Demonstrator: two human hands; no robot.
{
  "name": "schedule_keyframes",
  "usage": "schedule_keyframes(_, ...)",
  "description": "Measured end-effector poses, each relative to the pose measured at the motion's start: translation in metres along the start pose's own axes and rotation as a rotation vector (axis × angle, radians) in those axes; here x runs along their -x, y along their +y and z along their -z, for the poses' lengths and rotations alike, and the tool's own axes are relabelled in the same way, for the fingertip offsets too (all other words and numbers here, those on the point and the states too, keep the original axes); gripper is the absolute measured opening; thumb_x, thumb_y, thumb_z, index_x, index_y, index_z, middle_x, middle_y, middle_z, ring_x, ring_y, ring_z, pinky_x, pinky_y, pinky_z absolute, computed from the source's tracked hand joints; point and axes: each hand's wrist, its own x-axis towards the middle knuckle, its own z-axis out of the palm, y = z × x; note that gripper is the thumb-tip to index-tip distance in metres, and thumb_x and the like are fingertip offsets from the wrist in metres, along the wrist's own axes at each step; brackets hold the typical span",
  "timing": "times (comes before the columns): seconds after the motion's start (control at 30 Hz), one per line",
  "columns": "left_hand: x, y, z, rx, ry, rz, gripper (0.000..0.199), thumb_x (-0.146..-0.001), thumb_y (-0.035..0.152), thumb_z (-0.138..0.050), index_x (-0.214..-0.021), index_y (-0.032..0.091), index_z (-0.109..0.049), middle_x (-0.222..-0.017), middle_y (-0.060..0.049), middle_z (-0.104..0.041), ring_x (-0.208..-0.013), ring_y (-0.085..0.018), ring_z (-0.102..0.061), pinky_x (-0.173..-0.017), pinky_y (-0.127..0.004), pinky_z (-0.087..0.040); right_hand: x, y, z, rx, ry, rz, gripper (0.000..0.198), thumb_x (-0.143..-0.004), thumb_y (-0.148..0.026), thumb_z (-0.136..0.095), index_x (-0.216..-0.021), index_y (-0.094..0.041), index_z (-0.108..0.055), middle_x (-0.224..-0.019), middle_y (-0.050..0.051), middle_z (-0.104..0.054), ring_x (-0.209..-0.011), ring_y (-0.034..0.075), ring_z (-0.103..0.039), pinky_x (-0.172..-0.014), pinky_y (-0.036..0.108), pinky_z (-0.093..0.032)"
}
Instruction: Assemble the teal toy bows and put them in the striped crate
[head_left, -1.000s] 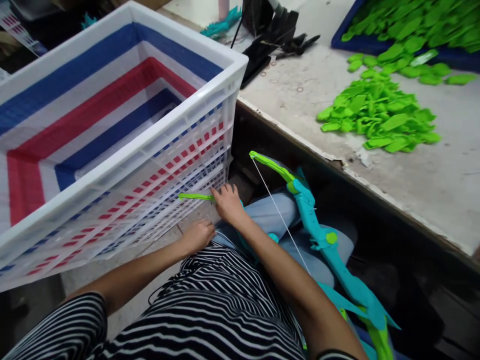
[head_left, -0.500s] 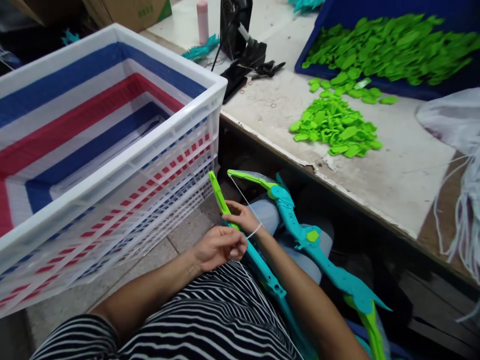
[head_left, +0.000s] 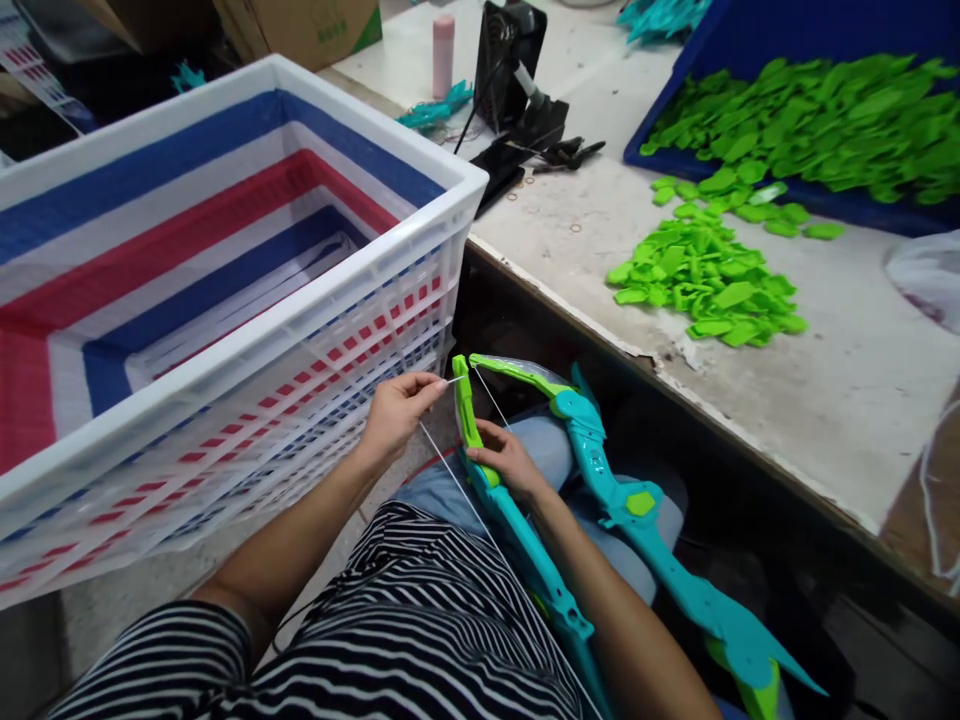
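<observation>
Across my lap lie two toy bows in teal and green plastic. My right hand (head_left: 510,458) is wrapped round the green limb of the nearer toy bow (head_left: 536,565), just below its tip. Beside that tip, my left hand (head_left: 401,412) pinches the end of a white string (head_left: 450,465). The string's end reaches to the green tip, and its length runs down along the bow past my striped shirt. The farther toy bow (head_left: 637,510) rests over my legs, a string fixed at its green tip. My right forearm hides part of both bows.
A white crate (head_left: 450,215) with a striped lining stands at left. On the worktable (head_left: 570,280) are a pile of green plastic pieces (head_left: 709,275), a blue bin (head_left: 686,85) of the same pieces, a small fan (head_left: 506,65) and a pink bottle (head_left: 443,55).
My left hand has moved up and left, from beside my right wrist to the nearer bow's tip, carrying the string's end. My right hand keeps its grip. The view has shifted slightly.
</observation>
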Motion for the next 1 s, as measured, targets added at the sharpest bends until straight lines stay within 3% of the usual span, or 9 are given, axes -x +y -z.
schedule_keyframes(0.13,-0.007,-0.002,-0.007,-0.019,0.043,-0.092,0.025,-0.061,0.037,-0.074,-0.068,0.014,-0.067,-0.048,0.006,-0.048,-0.045,-0.005,-0.036,-0.046,-0.02,-0.027,0.001,-0.003,-0.002,0.008,0.015,-0.029,0.059,-0.053,-0.033,-0.082,-0.108,-0.022,-0.064,-0.102,0.003,-0.071,-0.095,0.021,-0.065,-0.089,0.037,-0.047)
schedule_keyframes(0.67,-0.007,-0.01,-0.006,-0.162,0.111,-0.211,0.018,-0.068,0.032,-0.068,-0.07,0.014,-0.068,-0.056,0.003,-0.058,-0.052,-0.007,-0.044,-0.052,-0.02,-0.035,0.0,-0.002,-0.002,0.009,0.03,-0.023,0.056,-0.052,-0.033,-0.082,-0.105,-0.024,-0.065,-0.104,0.002,-0.071,-0.095,0.02,-0.064,-0.089,0.037,-0.048)
schedule_keyframes(0.8,-0.007,-0.008,-0.009,-0.147,0.044,-0.189,0.022,-0.067,0.036,-0.07,-0.07,0.014,-0.065,-0.055,0.004,-0.057,-0.05,-0.006,-0.045,-0.05,-0.02,-0.034,0.0,-0.001,-0.003,0.01,0.017,-0.004,0.057,-0.053,-0.033,-0.082,-0.107,-0.023,-0.065,-0.103,0.003,-0.071,-0.095,0.02,-0.064,-0.092,0.038,-0.046)
schedule_keyframes(1.0,-0.016,0.004,-0.011,0.053,-0.155,-0.005,0.047,-0.056,0.043,-0.079,-0.085,0.016,-0.056,-0.045,0.008,-0.053,-0.04,-0.005,-0.042,-0.043,-0.017,-0.028,0.003,0.003,-0.005,0.134,-0.019,0.078,0.058,-0.061,-0.039,-0.078,-0.114,-0.022,-0.063,-0.111,0.006,-0.068,-0.099,0.021,-0.062,-0.093,0.039,-0.046)
